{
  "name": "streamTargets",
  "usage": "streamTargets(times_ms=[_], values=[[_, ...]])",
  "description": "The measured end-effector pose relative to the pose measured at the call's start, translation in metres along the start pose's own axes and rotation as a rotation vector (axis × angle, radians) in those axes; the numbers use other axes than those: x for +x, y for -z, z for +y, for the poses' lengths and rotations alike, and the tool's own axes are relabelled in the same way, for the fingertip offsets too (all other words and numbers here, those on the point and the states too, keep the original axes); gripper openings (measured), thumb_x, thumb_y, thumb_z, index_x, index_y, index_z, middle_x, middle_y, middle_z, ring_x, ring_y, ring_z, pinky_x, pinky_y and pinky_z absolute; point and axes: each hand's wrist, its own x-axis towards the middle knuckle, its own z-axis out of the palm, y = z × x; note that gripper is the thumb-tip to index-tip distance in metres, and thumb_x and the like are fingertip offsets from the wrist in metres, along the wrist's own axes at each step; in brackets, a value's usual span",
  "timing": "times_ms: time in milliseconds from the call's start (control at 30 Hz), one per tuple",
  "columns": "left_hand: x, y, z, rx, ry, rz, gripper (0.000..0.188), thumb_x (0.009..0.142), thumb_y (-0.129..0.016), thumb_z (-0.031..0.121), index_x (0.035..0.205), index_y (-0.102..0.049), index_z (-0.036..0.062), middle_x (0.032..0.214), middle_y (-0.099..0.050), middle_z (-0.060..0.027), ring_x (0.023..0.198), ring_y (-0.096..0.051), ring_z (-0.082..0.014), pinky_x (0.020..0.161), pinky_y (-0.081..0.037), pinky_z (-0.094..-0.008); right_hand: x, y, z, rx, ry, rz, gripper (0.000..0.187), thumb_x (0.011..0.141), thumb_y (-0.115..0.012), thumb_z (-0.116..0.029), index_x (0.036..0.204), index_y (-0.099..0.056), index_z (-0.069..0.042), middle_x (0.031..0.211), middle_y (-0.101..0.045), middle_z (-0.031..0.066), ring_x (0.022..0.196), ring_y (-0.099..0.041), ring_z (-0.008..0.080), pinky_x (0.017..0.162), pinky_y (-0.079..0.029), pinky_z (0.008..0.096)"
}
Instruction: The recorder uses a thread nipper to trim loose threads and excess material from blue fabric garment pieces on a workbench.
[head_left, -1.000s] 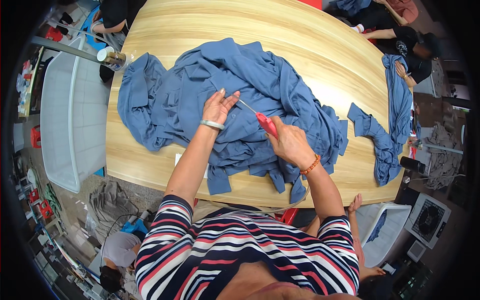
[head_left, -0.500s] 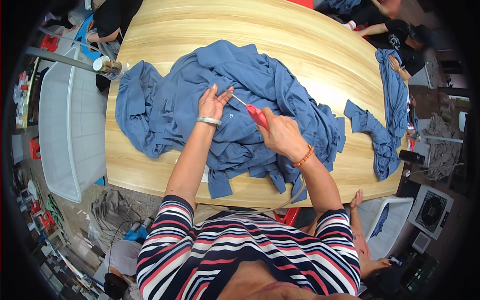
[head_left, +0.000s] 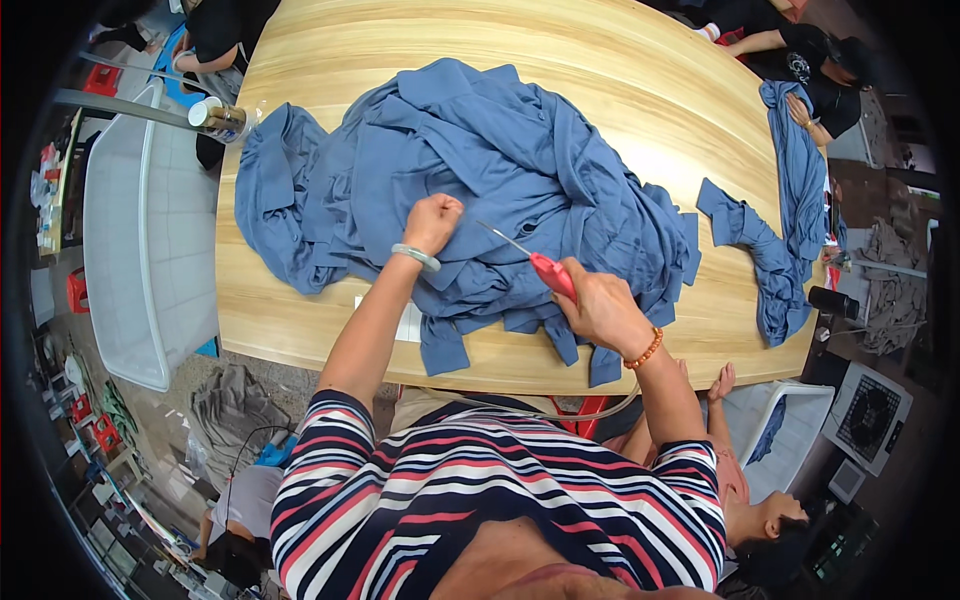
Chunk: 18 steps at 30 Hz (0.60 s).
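Note:
A heap of blue-grey collared garments (head_left: 520, 130) covers the middle of the wooden table (head_left: 650, 60). My right hand (head_left: 608, 316) grips a red-handled tool (head_left: 552, 274) with a thin metal shaft; its tip points up and left, above the cloth. A pale cord (head_left: 470, 402) runs along the table's near edge toward my right forearm. Over the left-centre of the heap, my left hand (head_left: 436, 222) is closed with the fingers curled in; what they hold, if anything, is hidden. The tool's tip is a little to the right of this hand, apart from it.
More blue-grey cloth (head_left: 795, 200) lies at the table's right end under another person's hand (head_left: 798, 110). A clear jar (head_left: 215, 115) stands at the left edge, beside a large white bin (head_left: 125, 250). Another white bin (head_left: 790, 430) and a seated person are at lower right.
My left hand has gone from spread fingers to curled ones. My right hand has drawn the tool right and slightly nearer me, away from the left hand. The view has shifted slightly.

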Motion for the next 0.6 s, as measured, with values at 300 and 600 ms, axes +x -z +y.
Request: streamTargets(times_ms=[300, 600], values=[[-0.028, 0.006, -0.008, -0.549, 0.002, 0.159, 0.019, 0.086, -0.065, 0.004, 0.104, -0.064, -0.0023, 0.089, -0.065, -0.0008, 0.080, -0.057, -0.0040, 0.075, -0.043, -0.0167, -0.007, -0.008, -0.011, -0.030, 0.090, -0.008, 0.029, 0.086, -0.061, -0.021, 0.107, -0.049, -0.004, 0.065, -0.061, 0.0216, 0.063, -0.061, 0.0412, 0.057, -0.047, 0.0486], [-0.036, 0.014, -0.016, -0.704, 0.009, 0.051, 0.021, 0.086, -0.067, 0.005, 0.105, -0.066, -0.0019, 0.091, -0.066, -0.0004, 0.080, -0.057, -0.0040, 0.075, -0.044, -0.0161, -0.010, -0.018, -0.016, -0.046, 0.093, 0.091, 0.026, 0.085, -0.060, -0.018, 0.104, -0.050, -0.004, 0.060, -0.059, 0.0186, 0.059, -0.061, 0.0389, 0.052, -0.046, 0.0482]])
